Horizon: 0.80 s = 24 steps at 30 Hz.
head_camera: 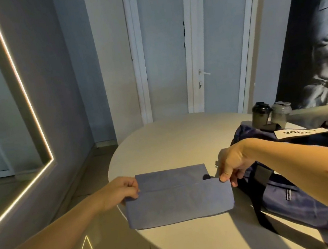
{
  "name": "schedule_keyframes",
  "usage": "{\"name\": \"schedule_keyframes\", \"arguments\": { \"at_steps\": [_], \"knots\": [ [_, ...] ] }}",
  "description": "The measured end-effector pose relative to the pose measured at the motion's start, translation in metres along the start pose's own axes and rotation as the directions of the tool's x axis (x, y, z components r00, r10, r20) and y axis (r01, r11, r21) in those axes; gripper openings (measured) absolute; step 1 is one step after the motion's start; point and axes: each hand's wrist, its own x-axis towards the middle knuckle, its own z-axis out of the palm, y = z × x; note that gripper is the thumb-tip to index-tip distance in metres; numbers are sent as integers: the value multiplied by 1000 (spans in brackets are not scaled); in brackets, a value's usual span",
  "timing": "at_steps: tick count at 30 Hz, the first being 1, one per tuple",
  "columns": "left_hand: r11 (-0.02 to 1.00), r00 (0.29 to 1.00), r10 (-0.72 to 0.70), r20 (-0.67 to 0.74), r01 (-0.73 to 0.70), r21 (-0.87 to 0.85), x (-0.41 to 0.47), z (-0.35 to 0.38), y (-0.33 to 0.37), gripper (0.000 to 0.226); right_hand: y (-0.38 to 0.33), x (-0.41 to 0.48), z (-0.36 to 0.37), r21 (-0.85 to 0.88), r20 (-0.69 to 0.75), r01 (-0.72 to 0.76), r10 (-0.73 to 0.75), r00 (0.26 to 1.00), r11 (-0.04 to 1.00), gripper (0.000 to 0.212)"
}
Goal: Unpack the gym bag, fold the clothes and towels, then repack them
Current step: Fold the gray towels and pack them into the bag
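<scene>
I am looking at a dim, blue-grey room with a white door at the back and a pale round-edged table [172, 144] in front of me, and I place everything from the dark navy fabric gym bag [295, 196] lying on that table. The blue-grey rectangular towel [180, 202] lies flat just beside the bag, on the side away from its white label, with its long axis pointing straight at the bag's flank. The right hand [232, 163] pinches the towel's end nearest the bag, thumb and fingers closed on the upper edge of the near layer, almost over the bag's dark strap. The left hand [119, 190] pinches the same edge at the end farthest from the bag. Both hands are therefore clamped on one fold line, which runs along the towel's length. A narrow strip of the lower layer shows beyond that line, so I judge the fold is only partly squared. Behind the bag stand two dark lidded shaker bottles [260, 115], well apart from the towel. For repacking, the right hand is the nearer one to the bag.
</scene>
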Motion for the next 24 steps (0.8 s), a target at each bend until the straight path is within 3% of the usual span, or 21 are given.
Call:
{"name": "schedule_keyframes", "arguments": {
  "at_steps": [6,12,15,19,22,24],
  "knots": [
    [997,986,-80,-148,83,11,43,-9,-23,8,-15,26,-7,37,-265,40,-29,964,999,20],
    [994,917,-83,-390,105,36,93,-4,-47,4,-41,81,-18,45,-557,34,-3,830,998,20],
    [992,888,-128,-441,120,-45,112,8,-66,8,-41,110,-19,73,-607,65,-7,795,995,27],
    [991,872,-132,-471,130,-37,127,16,-81,10,-37,136,-11,38,-634,-29,46,772,999,7],
    [992,869,-120,-480,122,-28,132,19,-87,9,-35,142,-7,17,-635,-103,90,768,995,24],
    [992,871,-107,-479,123,3,136,20,-90,8,-33,143,-5,8,-648,-105,85,757,994,22]
  ]
}}
